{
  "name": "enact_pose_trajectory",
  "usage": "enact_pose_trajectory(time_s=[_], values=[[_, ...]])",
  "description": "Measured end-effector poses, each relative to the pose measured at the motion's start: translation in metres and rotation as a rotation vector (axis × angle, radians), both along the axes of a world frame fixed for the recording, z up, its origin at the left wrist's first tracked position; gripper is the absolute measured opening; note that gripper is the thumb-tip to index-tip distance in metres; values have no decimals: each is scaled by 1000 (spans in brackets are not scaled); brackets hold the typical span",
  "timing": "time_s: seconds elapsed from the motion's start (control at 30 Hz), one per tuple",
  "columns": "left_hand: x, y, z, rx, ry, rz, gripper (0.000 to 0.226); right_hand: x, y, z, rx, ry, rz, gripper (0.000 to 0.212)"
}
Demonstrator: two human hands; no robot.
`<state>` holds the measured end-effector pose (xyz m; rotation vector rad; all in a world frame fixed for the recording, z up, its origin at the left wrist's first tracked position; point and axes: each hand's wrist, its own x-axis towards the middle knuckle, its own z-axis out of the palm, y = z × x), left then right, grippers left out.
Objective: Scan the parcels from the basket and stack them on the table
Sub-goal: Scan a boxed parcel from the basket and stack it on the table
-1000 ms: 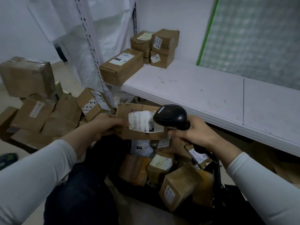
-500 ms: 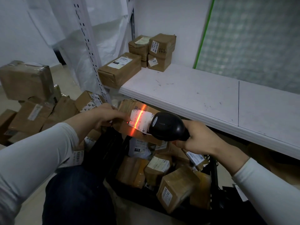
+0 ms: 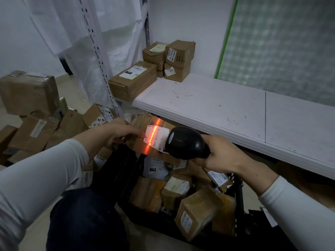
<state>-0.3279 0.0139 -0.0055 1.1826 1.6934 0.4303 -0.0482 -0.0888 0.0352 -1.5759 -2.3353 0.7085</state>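
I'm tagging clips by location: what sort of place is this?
Probably a parcel sorting or pickup room: labelled parcels stacked on a white table, more filling a black basket, and the right hand aiming a barcode scanner at a parcel the left hand holds.

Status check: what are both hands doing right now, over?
Left hand holds parcel above basket. Right hand grips scanner, red beam across label. Nothing blocks the beam.

- Brown parcel in my left hand, tilted over the black basket, a red scan line across its white label.
- Black scanner in my right hand, just beside that label.
- On the white table, at its far corner, stacked parcels.
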Motion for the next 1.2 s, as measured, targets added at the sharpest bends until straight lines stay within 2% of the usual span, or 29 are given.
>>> enact_pose_trajectory(time_s=[0.1, 0.2, 0.3, 0.33, 0.4, 0.5, 0.57, 0.67, 0.8, 1.07, 1.2], values=[[0, -2, 4, -9, -30, 8, 71, -2, 2, -1, -19, 24, -8, 33], [-2, -4, 5, -31, -118, 58, 63, -3, 4, 0, -88, 187, -58, 32], [-10, -1, 3, -70, -267, 107, 90, -2, 12, -3, -152, 410, -180, 19], [-12, 1, 4, -75, -316, 122, 86, -3, 16, -3, -194, 510, -246, 13], [-15, 3, 11, -63, -393, 183, 61, -5, 28, -3, -283, 712, -373, 10], [-18, 15, 24, -31, -507, 317, 44, -15, 52, 6, -323, 887, -469, 11], [-18, 27, 35, -11, -578, 402, 37, -23, 69, 11, -328, 939, -494, 12], [-15, 48, 50, 47, -654, 522, 45, -32, 94, 14, -327, 986, -516, 10], [-7, 81, 72, 115, -722, 603, 43, -38, 122, 10, -359, 1023, -519, 8], [24, 184, 118, 213, -832, 596, 21, -40, 188, -6, -431, 1106, -564, 6], [38, 247, 121, 250, -817, 561, 25, -39, 228, -9, -469, 1145, -543, 5]])
